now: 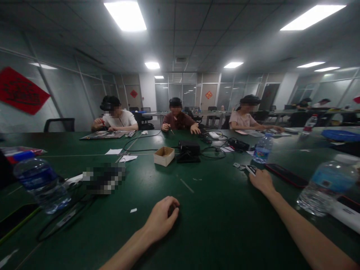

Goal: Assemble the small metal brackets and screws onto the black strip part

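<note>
My left hand [164, 216] rests on the green table [208, 221], its fingers loosely bent and the thumb apart from them. Nothing shows between them. On the right, my right hand [263, 180] reaches forward with its fingers on a small pale, flat-sided object [251, 170]; its kind is too small to make out. Just left of that lie a few small metallic-looking pieces [238, 165]. A clear water bottle [263, 150] stands behind my right hand, and a dark red-edged phone-like slab [285, 175] lies to its right.
A small open cardboard box [164, 156] stands beside a black device [189, 150] with cables. Large bottles flank me at left [42, 183] and right [327, 185]. A pixelated dark item [105, 179] lies at left. Across the table sit three people wearing headsets.
</note>
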Demonstrator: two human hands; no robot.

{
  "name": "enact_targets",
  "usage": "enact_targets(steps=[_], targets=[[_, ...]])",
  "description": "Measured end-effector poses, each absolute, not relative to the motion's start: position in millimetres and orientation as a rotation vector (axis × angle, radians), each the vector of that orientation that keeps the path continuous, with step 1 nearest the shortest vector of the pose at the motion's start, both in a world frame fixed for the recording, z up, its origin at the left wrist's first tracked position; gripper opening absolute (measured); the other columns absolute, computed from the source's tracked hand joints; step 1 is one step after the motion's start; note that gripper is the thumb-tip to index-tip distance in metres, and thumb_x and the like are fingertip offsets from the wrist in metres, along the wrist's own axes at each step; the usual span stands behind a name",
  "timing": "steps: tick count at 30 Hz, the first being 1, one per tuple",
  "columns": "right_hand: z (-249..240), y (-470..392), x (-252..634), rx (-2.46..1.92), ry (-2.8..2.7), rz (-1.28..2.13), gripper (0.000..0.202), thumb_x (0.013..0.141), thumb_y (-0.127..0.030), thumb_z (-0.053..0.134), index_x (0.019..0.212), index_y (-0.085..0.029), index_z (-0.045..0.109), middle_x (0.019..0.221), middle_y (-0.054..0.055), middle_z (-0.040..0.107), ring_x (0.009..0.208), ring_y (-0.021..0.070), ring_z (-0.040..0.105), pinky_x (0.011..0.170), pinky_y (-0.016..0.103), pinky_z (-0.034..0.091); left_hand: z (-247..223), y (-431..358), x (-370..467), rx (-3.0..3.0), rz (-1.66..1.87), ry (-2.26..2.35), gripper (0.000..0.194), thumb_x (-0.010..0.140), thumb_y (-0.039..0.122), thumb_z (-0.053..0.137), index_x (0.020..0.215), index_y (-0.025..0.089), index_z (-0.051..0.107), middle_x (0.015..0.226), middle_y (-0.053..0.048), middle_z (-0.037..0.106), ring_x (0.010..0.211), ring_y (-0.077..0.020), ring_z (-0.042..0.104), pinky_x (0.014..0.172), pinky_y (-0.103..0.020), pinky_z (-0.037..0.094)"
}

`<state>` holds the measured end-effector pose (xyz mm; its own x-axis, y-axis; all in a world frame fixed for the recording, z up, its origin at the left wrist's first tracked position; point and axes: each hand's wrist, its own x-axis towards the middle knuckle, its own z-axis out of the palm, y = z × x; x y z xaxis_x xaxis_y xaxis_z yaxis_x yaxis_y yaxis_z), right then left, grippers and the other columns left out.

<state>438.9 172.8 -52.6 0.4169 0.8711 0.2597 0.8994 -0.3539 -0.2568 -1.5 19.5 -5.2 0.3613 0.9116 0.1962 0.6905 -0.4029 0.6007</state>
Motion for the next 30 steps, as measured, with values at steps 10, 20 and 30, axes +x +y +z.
enact_targets(steps=[10,20,30], targets=[[-47,169,438,-2.344,-1.593,-0.124,0.045,0.093,-0.031,0.036,0.122,-0.004,0.058,0.109,0.022,0.060,0.101,0.0312,0.060,0.085,0.038,0.047,-8,20,-3,2.216,0.742,1.361,0.016,0.088,0.024,0.047,0.093,0.018,0.061,0.089,-0.004,0.064,0.077,-0.0183,0.060,0.070,-0.029,0.047],[-43,165,437,-2.287,-1.635,-0.108,0.045,0.094,-0.032,0.037,0.124,-0.006,0.058,0.114,0.020,0.062,0.106,0.0297,0.059,0.091,0.036,0.044,-8,20,-2,2.219,0.741,1.380,0.016,0.088,0.024,0.047,0.092,0.018,0.061,0.088,-0.004,0.065,0.076,-0.0178,0.060,0.068,-0.028,0.047],[-42,164,437,-2.215,-1.651,-0.102,0.044,0.094,-0.031,0.036,0.124,-0.008,0.058,0.115,0.017,0.062,0.106,0.0268,0.058,0.093,0.034,0.042,-9,21,-2,2.213,0.720,1.375,0.017,0.088,0.024,0.046,0.094,0.019,0.061,0.088,-0.004,0.064,0.077,-0.0176,0.060,0.069,-0.028,0.047]])
